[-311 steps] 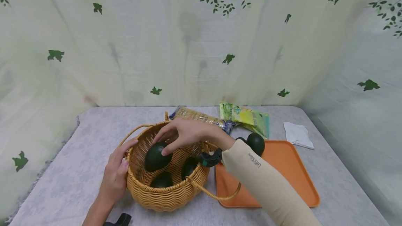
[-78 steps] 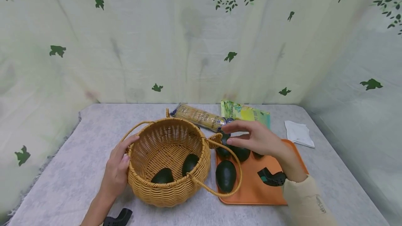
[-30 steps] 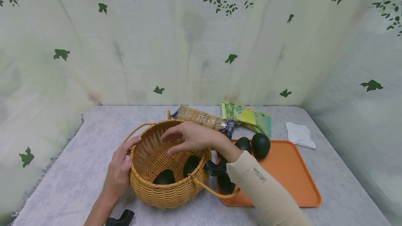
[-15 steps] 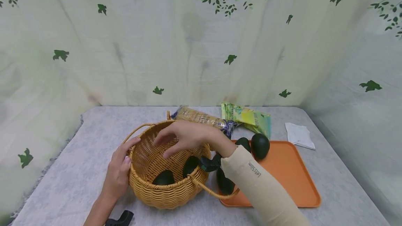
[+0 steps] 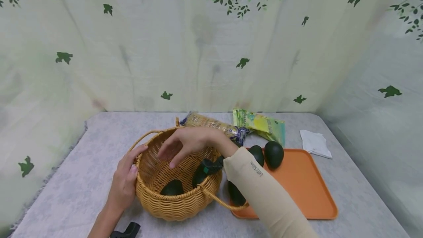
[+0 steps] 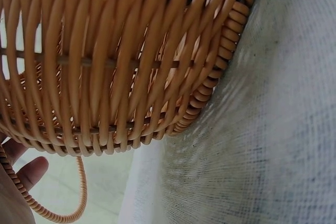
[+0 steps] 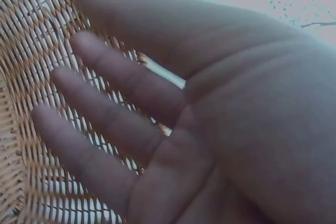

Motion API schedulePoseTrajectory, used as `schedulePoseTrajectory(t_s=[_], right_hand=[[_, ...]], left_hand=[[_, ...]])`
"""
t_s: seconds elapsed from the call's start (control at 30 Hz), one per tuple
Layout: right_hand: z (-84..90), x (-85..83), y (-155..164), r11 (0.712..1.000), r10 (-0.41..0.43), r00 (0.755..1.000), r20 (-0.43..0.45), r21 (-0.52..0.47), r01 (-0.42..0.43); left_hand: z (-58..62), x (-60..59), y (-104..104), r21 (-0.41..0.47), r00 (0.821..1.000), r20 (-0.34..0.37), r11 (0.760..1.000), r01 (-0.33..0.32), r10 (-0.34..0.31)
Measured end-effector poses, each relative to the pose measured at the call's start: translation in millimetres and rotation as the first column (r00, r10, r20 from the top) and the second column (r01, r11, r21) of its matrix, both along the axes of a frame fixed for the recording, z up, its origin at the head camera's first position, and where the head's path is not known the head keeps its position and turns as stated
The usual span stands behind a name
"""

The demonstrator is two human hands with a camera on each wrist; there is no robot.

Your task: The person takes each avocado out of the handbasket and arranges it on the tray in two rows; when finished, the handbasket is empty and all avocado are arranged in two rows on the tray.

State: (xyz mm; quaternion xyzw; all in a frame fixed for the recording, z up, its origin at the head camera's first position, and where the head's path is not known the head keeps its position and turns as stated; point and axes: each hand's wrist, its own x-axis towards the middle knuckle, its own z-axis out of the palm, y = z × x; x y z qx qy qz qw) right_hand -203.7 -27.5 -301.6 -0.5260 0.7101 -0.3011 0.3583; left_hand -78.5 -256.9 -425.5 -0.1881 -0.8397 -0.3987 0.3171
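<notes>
My left hand [image 5: 123, 183] rests on the basket [image 5: 178, 201] rim w/ fingers lying relaxed along the weave, not gripping, prob. to steady it so it doesn't slide on the cloth. L wrist view shows just the basket wall [image 6: 121, 61] close up and table cloth [image 6: 262, 129].

My right hand [image 5: 188, 143] hangs over the basket mouth, fingers spread, loose, holding nothing; R wrist view confirms: bare palm [image 7: 210, 119], weave behind. It's above the 2 avocados inside, one at the near wall [image 5: 172, 187], one to its right [image 5: 199, 175].

Tray [image 5: 310, 194] sits just right of the basket, so the reach across is short. 3 avocados on it: two at the far-left corner [image 5: 273, 154] [image 5: 257, 154], touching, one near the front [image 5: 235, 194], partly behind my sleeve [image 5: 261, 190].

Behind: 2 snack packs [image 5: 211, 124] [image 5: 261, 124], a white napkin [image 5: 314, 142] apart at right.
</notes>
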Motion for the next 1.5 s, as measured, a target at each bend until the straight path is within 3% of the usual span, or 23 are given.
schedulePoseTrajectory(t_s=[0.1, 0.4, 0.67, 0.93, 1.1, 1.27, 1.5], right_hand=[[2.0, -2.3, -2.4, 1.0, -0.015, 1.0, 0.025, 0.025, 0.015], [3.1, -8.2, -15.6, 0.994, 0.008, 1.0, 0.001, 0.106, -0.008], [-24.9, -12.5, -24.4, 0.989, 0.063, 0.993, 0.095, 0.124, -0.075], [-36.9, -15.9, -21.6, 0.96, 0.066, 0.997, 0.043, 0.27, -0.075], [-37.4, -14.0, -21.0, 0.944, 0.019, 0.997, 0.079, 0.327, -0.044], [-38.2, -11.2, -20.5, 0.927, -0.003, 0.991, 0.135, 0.372, -0.048], [-39.3, -8.8, -20.9, 0.91, -0.037, 0.966, 0.255, 0.409, -0.073]], left_hand=[[1.0, -0.3, -0.6, 0.002, 1.0, -0.015, 1.0, 0.004, -0.004], [-2.1, 1.7, -2.9, 0.004, 0.998, 0.065, 1.0, -0.025, 0.024], [-2.3, 0.7, -0.9, -0.002, 1.0, -0.01, 1.0, 0.006, -0.006], [-0.3, -0.4, -0.7, -0.006, 0.999, -0.052, 1.0, 0.007, -0.007], [-1.1, -1.2, 0.6, -0.004, 0.998, -0.063, 1.0, 0.013, -0.013], [0.1, 0.3, 0.9, -0.006, 1.0, -0.023, 1.0, 0.0, 0.0], [-0.8, 0.4, -0.2, -0.017, 1.0, -0.015, 1.0, -0.01, 0.01]])
